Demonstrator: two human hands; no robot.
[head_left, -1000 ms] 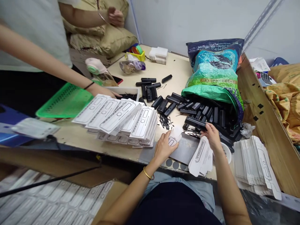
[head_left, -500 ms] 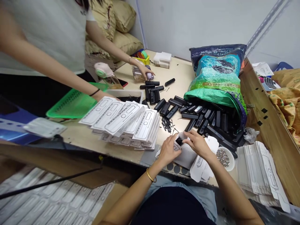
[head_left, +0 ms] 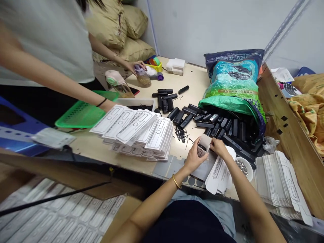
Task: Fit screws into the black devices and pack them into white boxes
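My left hand (head_left: 193, 158) is wrapped round a small white box (head_left: 205, 141), which stands on end with its top flap up. Something black shows inside the box's mouth. At the box's right edge is my right hand (head_left: 219, 148), its fingers pinched together; what lies between them is hidden. Just below my right hand lie flat white cartons (head_left: 218, 172). Thin black pins or screws (head_left: 180, 134) are scattered behind my left hand, and black oblong devices (head_left: 199, 118) lie in a heap beyond the box.
A stack of printed white boxes (head_left: 141, 131) is at left. To the right stand a bowl of small metal parts (head_left: 249, 170), folded cartons (head_left: 274, 182) and a colourful bag (head_left: 233, 77) spilling devices. Across the table, a co-worker's hand (head_left: 136, 67) holds a bottle (head_left: 143, 79).
The box in my left hand has moved up and right and now stands more upright. My right hand has drawn back from its mouth to its right edge. The co-worker's bottle has moved left and stands upright.
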